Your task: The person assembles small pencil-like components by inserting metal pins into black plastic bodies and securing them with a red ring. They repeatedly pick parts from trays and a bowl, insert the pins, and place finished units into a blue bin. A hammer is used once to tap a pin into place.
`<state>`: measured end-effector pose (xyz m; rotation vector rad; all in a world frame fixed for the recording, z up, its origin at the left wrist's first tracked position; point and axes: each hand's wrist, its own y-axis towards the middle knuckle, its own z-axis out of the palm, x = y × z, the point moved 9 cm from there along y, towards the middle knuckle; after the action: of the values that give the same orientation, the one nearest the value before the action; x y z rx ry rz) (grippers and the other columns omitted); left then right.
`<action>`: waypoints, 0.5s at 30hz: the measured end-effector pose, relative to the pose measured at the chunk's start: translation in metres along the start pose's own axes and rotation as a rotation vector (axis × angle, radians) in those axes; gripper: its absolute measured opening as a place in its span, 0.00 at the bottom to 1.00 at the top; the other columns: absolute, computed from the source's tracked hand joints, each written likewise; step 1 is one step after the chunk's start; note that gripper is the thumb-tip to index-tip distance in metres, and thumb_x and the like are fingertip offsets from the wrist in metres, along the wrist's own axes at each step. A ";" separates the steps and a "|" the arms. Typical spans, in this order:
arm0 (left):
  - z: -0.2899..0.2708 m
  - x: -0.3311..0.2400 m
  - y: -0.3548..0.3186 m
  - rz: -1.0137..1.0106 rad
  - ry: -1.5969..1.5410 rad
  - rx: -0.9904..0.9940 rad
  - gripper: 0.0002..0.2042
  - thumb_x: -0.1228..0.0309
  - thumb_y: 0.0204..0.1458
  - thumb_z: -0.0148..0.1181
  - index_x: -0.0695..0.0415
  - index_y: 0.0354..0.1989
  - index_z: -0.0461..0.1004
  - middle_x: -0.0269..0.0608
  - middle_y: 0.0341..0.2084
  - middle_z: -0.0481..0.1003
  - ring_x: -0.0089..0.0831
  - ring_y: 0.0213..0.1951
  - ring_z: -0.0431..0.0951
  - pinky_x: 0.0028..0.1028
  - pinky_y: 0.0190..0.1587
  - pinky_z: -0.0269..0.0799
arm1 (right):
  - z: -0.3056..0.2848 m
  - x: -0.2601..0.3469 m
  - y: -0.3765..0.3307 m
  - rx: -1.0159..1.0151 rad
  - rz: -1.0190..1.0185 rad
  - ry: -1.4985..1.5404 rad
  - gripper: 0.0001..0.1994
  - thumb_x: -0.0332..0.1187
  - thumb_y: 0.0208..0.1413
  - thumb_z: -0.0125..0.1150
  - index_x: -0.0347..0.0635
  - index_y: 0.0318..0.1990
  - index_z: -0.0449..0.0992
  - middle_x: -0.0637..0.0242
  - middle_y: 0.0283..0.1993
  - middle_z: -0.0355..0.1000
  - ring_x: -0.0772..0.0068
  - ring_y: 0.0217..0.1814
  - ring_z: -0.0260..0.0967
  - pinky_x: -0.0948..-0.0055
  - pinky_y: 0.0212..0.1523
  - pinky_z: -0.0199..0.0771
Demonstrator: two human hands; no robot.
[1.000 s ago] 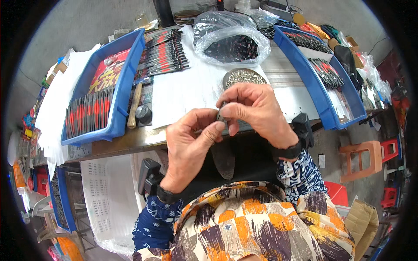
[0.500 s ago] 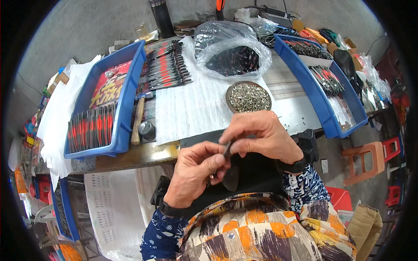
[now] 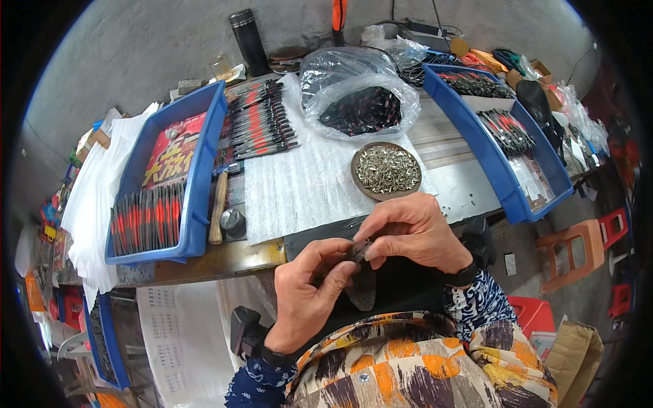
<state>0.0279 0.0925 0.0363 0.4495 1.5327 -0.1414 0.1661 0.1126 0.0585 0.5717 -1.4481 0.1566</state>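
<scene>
In front of my lap, my left hand [image 3: 314,289] grips a dark grey flat piece [image 3: 362,294] between thumb and fingers. Its rounded, blade-like end hangs down below the hand. My right hand [image 3: 415,234] meets it from the other side, thumb and forefinger pinched at the piece's upper end. Whatever small part those fingertips may hold is too small to make out. Just beyond the right hand stands a round brown dish [image 3: 356,182] heaped with small shiny metal pins or rivets [image 3: 388,168].
A blue crate [image 3: 197,217] of red-and-black pieces stands left, another blue crate [image 3: 486,163] right. Between them are a row of red-and-black tools [image 3: 258,122], a plastic bag [image 3: 314,112] of dark parts and white foam sheeting [image 3: 292,183]. A hammer [image 3: 218,207] lies near the left crate.
The view has tilted so the bench sits lower in the picture. Both hands stay together at the grey piece; the left thumb and fingers have shifted slightly on it.
</scene>
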 end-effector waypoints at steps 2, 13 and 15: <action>0.000 -0.016 0.001 0.180 0.316 -0.081 0.11 0.77 0.54 0.64 0.65 0.44 0.74 0.38 0.34 0.77 0.21 0.34 0.78 0.21 0.36 0.75 | -0.003 -0.004 -0.001 -0.098 0.001 0.095 0.08 0.21 0.53 0.65 0.30 0.40 0.78 0.63 0.34 0.77 0.80 0.31 0.76 0.83 0.31 0.78; -0.004 -0.026 0.007 0.373 0.528 -0.211 0.10 0.82 0.46 0.66 0.63 0.38 0.78 0.43 0.28 0.78 0.29 0.26 0.77 0.23 0.29 0.72 | -0.002 -0.016 0.004 -0.130 0.054 0.040 0.07 0.24 0.56 0.63 0.31 0.41 0.77 0.65 0.34 0.77 0.81 0.31 0.75 0.83 0.30 0.77; -0.005 -0.025 0.009 0.357 0.568 -0.178 0.11 0.83 0.45 0.66 0.63 0.38 0.78 0.43 0.28 0.78 0.29 0.25 0.77 0.24 0.29 0.72 | -0.015 -0.011 0.009 -0.072 0.076 -0.138 0.08 0.25 0.55 0.64 0.31 0.40 0.78 0.65 0.32 0.77 0.82 0.28 0.74 0.83 0.28 0.76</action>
<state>0.0250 0.0978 0.0623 0.6476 1.9652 0.4320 0.1737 0.1300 0.0499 0.4760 -1.6035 0.1259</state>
